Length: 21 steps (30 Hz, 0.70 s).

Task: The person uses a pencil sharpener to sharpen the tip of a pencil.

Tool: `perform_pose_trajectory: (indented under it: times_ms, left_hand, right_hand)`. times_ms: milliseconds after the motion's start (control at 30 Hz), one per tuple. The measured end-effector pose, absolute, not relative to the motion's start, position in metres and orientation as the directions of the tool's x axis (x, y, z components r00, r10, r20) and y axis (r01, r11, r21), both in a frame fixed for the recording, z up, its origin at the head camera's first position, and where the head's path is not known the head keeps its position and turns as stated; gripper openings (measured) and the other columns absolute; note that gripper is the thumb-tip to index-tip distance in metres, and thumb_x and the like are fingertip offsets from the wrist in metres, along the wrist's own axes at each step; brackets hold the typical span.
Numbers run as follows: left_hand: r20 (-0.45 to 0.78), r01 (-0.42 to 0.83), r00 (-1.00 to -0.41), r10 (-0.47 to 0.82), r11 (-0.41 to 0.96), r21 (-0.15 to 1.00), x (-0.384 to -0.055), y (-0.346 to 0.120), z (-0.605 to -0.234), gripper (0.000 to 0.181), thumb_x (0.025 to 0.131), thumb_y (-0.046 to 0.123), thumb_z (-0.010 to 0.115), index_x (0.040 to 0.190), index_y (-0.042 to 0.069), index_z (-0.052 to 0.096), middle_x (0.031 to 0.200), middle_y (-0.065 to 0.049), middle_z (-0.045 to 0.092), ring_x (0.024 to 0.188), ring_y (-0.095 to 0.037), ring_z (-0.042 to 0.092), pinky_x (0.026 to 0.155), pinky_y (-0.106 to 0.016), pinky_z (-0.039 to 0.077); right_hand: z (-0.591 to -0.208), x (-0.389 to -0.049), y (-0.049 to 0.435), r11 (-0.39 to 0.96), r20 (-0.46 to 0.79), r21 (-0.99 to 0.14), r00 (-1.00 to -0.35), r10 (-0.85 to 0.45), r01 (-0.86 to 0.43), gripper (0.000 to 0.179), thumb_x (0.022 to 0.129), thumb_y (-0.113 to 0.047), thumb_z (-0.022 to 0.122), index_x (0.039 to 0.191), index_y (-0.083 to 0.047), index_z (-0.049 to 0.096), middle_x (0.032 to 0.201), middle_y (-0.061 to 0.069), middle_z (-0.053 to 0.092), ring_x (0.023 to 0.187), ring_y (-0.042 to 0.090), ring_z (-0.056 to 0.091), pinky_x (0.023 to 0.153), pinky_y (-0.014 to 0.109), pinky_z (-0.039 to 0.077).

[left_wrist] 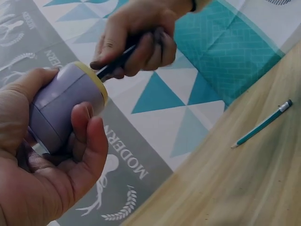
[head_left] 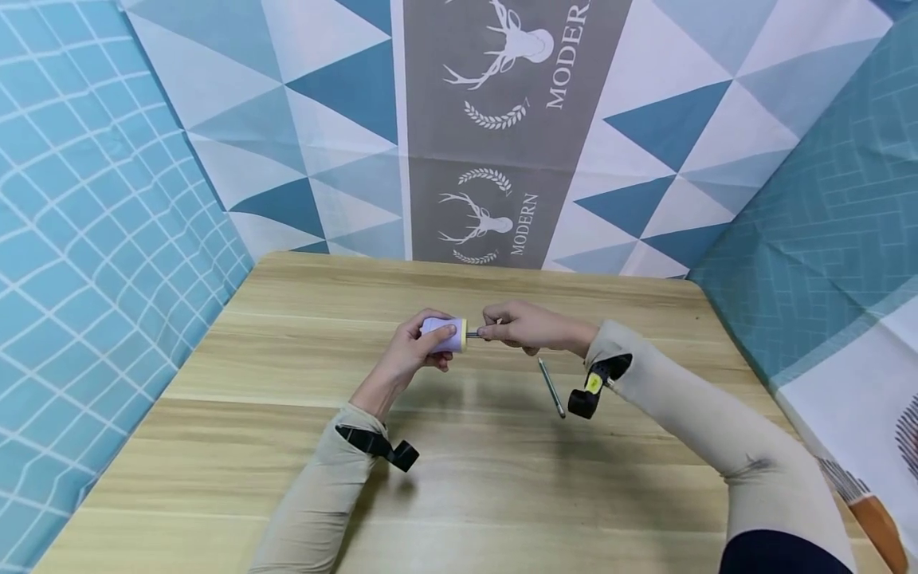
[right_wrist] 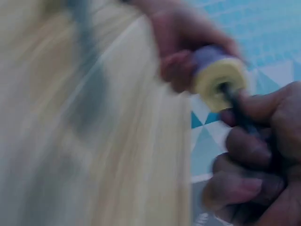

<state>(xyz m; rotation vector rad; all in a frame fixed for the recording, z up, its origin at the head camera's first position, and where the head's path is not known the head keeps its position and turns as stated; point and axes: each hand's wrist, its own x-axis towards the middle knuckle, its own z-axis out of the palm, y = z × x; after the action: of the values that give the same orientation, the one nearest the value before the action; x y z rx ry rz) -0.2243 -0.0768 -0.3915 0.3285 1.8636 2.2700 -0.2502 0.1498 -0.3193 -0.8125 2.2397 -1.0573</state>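
Note:
My left hand [head_left: 407, 351] grips a small purple pencil sharpener [left_wrist: 59, 106] with a yellow end ring, thumb along one side and fingers curled round the other. Its yellow face [right_wrist: 207, 82] has a central hole and points toward my right hand [head_left: 531, 325]. Between thumb and curled fingers, the right hand holds a dark pencil [left_wrist: 114, 65], its front end in that hole. Both hands are raised over the far half of the table. Right of them, a green pencil [head_left: 551, 387] lies on the wood, its metal-ringed end [left_wrist: 285, 105] toward the near side.
The wooden table [head_left: 287, 462] runs back to a patterned cloth wall [head_left: 344, 104]. Blue grid cloth [head_left: 86, 239] stands on the left and teal cloth [head_left: 825, 239] on the right. Black wrist straps with cameras [head_left: 403, 455] sit on both sleeves.

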Motion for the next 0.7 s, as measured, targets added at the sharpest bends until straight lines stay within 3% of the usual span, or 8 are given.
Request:
perform_pose_trajectory:
  times_ms: [133, 200, 267, 333, 433, 533, 600, 700]
  left_hand:
    - [0.085, 0.03, -0.952, 0.295, -0.187, 0.982, -0.223, -0.077, -0.393, 0.034, 0.095, 0.007, 0.062, 0.124, -0.009, 0.054, 0.097, -0.016, 0.054, 0.064, -0.017, 0.062, 0.054, -0.027, 0.057]
    - [0.102, 0.047, -0.948, 0.302, -0.184, 0.982, -0.223, -0.076, -0.392, 0.035, 0.094, 0.006, 0.062, 0.124, -0.009, 0.055, 0.096, -0.016, 0.055, 0.064, -0.017, 0.062, 0.054, -0.027, 0.057]
    - [0.114, 0.059, -0.945, 0.306, -0.182, 0.982, -0.223, -0.076, -0.391, 0.036, 0.094, 0.007, 0.063, 0.125, -0.009, 0.054, 0.096, -0.016, 0.055, 0.064, -0.017, 0.062, 0.054, -0.026, 0.057]
    - [0.114, 0.061, -0.946, 0.302, -0.18, 0.982, -0.223, -0.076, -0.389, 0.036, 0.094, 0.008, 0.063, 0.125, -0.009, 0.055, 0.095, -0.015, 0.056, 0.064, -0.018, 0.062, 0.055, -0.026, 0.057]
    - [0.107, 0.057, -0.952, 0.286, -0.178, 0.982, -0.225, -0.079, -0.388, 0.036, 0.094, 0.009, 0.064, 0.124, -0.008, 0.055, 0.094, -0.015, 0.056, 0.063, -0.018, 0.062, 0.054, -0.026, 0.057]
    - [0.098, 0.048, -0.954, 0.284, -0.18, 0.983, -0.226, -0.084, -0.387, 0.035, 0.093, 0.01, 0.064, 0.123, -0.007, 0.056, 0.092, -0.014, 0.057, 0.063, -0.017, 0.062, 0.054, -0.027, 0.057]
    - [0.098, 0.045, -0.953, 0.287, -0.186, 0.981, -0.226, -0.085, -0.386, 0.034, 0.093, 0.011, 0.064, 0.122, -0.007, 0.057, 0.091, -0.014, 0.057, 0.063, -0.017, 0.061, 0.054, -0.027, 0.057]
    - [0.095, 0.039, -0.954, 0.285, -0.196, 0.98, -0.225, -0.086, -0.384, 0.033, 0.093, 0.01, 0.064, 0.121, -0.006, 0.057, 0.089, -0.013, 0.058, 0.062, -0.016, 0.061, 0.054, -0.027, 0.057]
  right_hand:
    - [-0.317, -0.255, 0.152, 0.463, -0.425, -0.881, -0.595, -0.682, 0.098, 0.024, 0.107, -0.019, 0.044, 0.091, -0.003, 0.053, 0.053, -0.004, 0.03, 0.043, 0.007, 0.025, 0.04, 0.022, 0.021]
    - [-0.316, -0.255, 0.154, 0.455, -0.476, -0.87, -0.565, -0.674, 0.19, 0.023, 0.107, -0.02, 0.042, 0.094, -0.003, 0.053, 0.052, -0.005, 0.029, 0.042, 0.005, 0.024, 0.04, 0.021, 0.02]
    - [-0.316, -0.255, 0.156, 0.457, -0.48, -0.867, -0.574, -0.664, 0.197, 0.023, 0.107, -0.02, 0.043, 0.093, -0.005, 0.052, 0.052, -0.005, 0.029, 0.042, 0.006, 0.025, 0.041, 0.021, 0.021]
    - [-0.316, -0.253, 0.156, 0.474, -0.432, -0.874, -0.621, -0.654, 0.108, 0.023, 0.106, -0.022, 0.046, 0.092, -0.006, 0.054, 0.053, -0.004, 0.032, 0.044, 0.008, 0.027, 0.042, 0.022, 0.024]
    - [-0.319, -0.25, 0.154, 0.511, -0.277, -0.85, -0.715, -0.642, -0.13, 0.023, 0.105, -0.026, 0.052, 0.093, -0.008, 0.059, 0.058, 0.0, 0.043, 0.048, 0.012, 0.036, 0.044, 0.026, 0.034]
    - [-0.322, -0.242, 0.152, 0.575, -0.024, -0.675, -0.765, -0.644, -0.463, 0.021, 0.102, -0.031, 0.057, 0.101, -0.011, 0.065, 0.071, 0.0, 0.056, 0.057, 0.014, 0.047, 0.05, 0.03, 0.043]
    - [-0.326, -0.238, 0.153, 0.581, 0.176, -0.465, -0.713, -0.679, -0.668, 0.021, 0.099, -0.03, 0.063, 0.106, -0.011, 0.065, 0.078, -0.001, 0.06, 0.063, 0.013, 0.052, 0.053, 0.03, 0.046]
    - [-0.333, -0.235, 0.155, 0.506, 0.443, -0.079, -0.485, -0.754, -0.859, 0.022, 0.095, -0.025, 0.068, 0.107, -0.006, 0.065, 0.082, 0.002, 0.063, 0.065, 0.013, 0.056, 0.054, 0.03, 0.05]
